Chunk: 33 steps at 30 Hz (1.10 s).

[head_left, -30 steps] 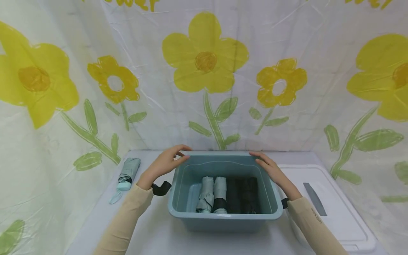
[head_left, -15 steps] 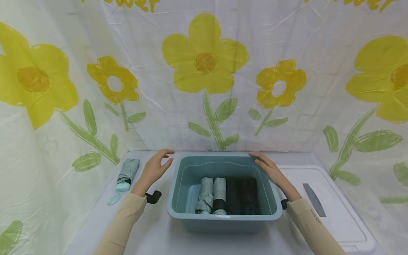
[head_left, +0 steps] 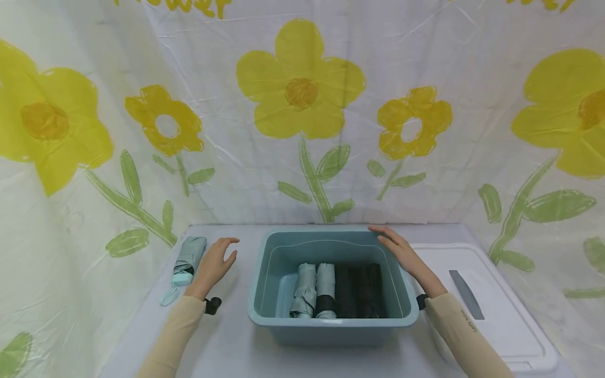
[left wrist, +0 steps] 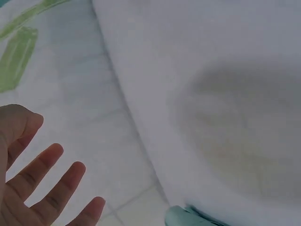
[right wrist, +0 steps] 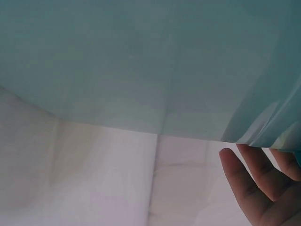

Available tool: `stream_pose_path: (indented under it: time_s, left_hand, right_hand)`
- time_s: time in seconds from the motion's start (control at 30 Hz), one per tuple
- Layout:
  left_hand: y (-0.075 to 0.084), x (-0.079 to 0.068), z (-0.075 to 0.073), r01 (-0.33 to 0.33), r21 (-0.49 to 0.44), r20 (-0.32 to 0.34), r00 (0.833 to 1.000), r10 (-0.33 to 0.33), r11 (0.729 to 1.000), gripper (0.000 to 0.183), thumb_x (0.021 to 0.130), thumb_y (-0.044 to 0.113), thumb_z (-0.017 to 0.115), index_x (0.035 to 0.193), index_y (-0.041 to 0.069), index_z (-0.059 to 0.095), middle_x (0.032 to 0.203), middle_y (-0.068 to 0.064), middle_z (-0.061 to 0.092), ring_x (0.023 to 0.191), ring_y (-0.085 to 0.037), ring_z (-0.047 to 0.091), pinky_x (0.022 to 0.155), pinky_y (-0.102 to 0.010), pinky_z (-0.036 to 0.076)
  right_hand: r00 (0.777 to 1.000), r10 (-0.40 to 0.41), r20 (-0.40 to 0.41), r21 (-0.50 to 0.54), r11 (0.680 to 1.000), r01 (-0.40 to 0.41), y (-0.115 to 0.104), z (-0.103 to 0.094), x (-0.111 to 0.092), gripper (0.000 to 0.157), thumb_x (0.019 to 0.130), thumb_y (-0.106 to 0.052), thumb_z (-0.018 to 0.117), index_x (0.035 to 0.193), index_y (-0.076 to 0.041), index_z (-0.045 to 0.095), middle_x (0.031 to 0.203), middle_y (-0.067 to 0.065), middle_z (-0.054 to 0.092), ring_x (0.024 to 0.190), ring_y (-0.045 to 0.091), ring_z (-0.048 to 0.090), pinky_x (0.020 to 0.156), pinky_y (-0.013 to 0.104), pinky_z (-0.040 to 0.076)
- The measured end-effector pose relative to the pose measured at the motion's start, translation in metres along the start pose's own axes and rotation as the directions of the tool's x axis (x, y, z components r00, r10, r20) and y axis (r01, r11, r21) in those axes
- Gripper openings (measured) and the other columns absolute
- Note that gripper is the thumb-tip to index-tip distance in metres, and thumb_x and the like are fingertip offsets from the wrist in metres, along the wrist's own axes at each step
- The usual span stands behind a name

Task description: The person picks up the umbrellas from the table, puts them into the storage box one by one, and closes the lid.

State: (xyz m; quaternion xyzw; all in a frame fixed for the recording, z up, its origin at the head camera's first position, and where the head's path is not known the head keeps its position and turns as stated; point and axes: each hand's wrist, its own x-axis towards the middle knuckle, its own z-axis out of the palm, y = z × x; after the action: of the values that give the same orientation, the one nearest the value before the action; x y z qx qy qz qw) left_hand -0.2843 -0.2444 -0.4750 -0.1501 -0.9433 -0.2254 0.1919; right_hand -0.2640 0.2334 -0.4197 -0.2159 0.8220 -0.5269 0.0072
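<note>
My left hand [head_left: 215,265] hovers just right of a folded pale-green umbrella [head_left: 190,257] with a mint handle and wrist loop, lying at the table's left. Its fingers are spread and hold nothing; a bit of teal fabric [left wrist: 190,217] shows low in the left wrist view. My right hand [head_left: 407,258] rests at the back right rim of a blue-green bin [head_left: 331,335], fingers fairly straight along the edge. Inside the bin, two folded pale-green umbrellas [head_left: 326,281] lie side by side. Dark folded umbrellas [head_left: 371,289] fill the space to their right.
A white lid [head_left: 506,315] with a grey handle strip lies right of the bin, partly behind my right forearm. A flower-printed curtain [head_left: 302,173] hangs along the table's [head_left: 236,346] back edge. Some bin floor [head_left: 285,294] shows at the bin's left.
My left hand has moved away from the bin's back left corner, leftward and down to beside the loose umbrella. The right hand has stayed at the rim.
</note>
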Motion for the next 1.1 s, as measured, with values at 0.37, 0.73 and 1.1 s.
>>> stream_pose_path:
  time_s: [0.37, 0.73, 1.1]
  left_hand:
    - [-0.056, -0.017, 0.003, 0.068, 0.189, -0.042, 0.997, -0.061, 0.980, 0.045, 0.086, 0.010, 0.063, 0.127, -0.001, 0.047, 0.119, -0.027, 0.052, 0.108, -0.048, 0.047, 0.081, -0.059, 0.041]
    - [-0.090, -0.030, -0.003, 0.207, 0.247, -0.002, 0.977, -0.213, 0.947, 0.046, 0.086, 0.014, 0.061, 0.127, -0.001, 0.045, 0.129, -0.035, 0.038, 0.116, -0.059, 0.033, 0.084, -0.070, 0.032]
    - [-0.114, -0.040, -0.005, 0.261, 0.217, 0.056, 0.959, -0.279, 0.941, 0.050, 0.091, 0.021, 0.056, 0.133, 0.000, 0.038, 0.128, -0.039, 0.031, 0.099, -0.063, 0.039, 0.065, -0.065, 0.043]
  right_hand:
    - [1.000, 0.002, -0.004, 0.003, 1.000, -0.002, -0.004, -0.001, 0.000, 0.039, 0.101, -0.008, 0.035, 0.137, 0.006, 0.037, 0.141, 0.027, 0.035, 0.131, 0.043, 0.028, 0.102, 0.062, 0.021]
    - [1.000, -0.014, -0.016, -0.011, 1.000, 0.014, 0.031, -0.001, 0.008, 0.039, 0.102, -0.018, 0.036, 0.139, -0.006, 0.040, 0.143, 0.017, 0.037, 0.133, 0.037, 0.029, 0.103, 0.062, 0.021]
    - [0.999, -0.027, -0.020, -0.010, 1.000, 0.027, 0.034, -0.001, 0.007, 0.039, 0.102, -0.018, 0.036, 0.138, -0.008, 0.041, 0.143, 0.016, 0.038, 0.133, 0.036, 0.029, 0.103, 0.062, 0.021]
